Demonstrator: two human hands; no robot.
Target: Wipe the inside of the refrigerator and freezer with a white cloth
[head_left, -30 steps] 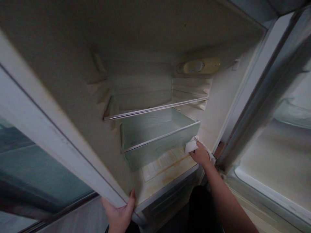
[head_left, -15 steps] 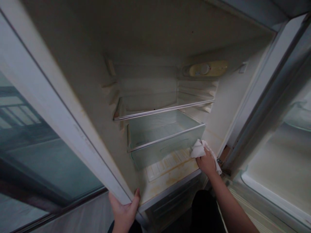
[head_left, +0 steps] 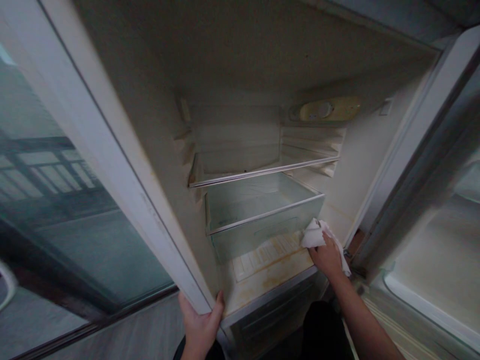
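Observation:
My right hand [head_left: 327, 256] is closed on a white cloth [head_left: 314, 234], low at the right inside an open fridge, beside the front right corner of a clear drawer [head_left: 262, 220]. Part of the cloth hangs over the far side of the hand. Brownish stains mark the fridge floor [head_left: 262, 280] in front of the drawer. At the lower left, my left hand [head_left: 201, 320] grips the fridge's left front edge [head_left: 165, 240], thumb on the inner side and fingers on the outer side.
Above the drawer sits a glass shelf [head_left: 262, 172]. A yellowed control panel [head_left: 330, 109] is on the right wall. The open fridge door [head_left: 438, 250] stands at the right. Glass panes [head_left: 93, 250] with a railing behind are at the left. A dark-clothed knee [head_left: 324, 330] shows below.
The whole view has shifted, so the fridge and both hands appear slightly farther right. Both hands keep their holds, and the cloth remains near the drawer's right corner.

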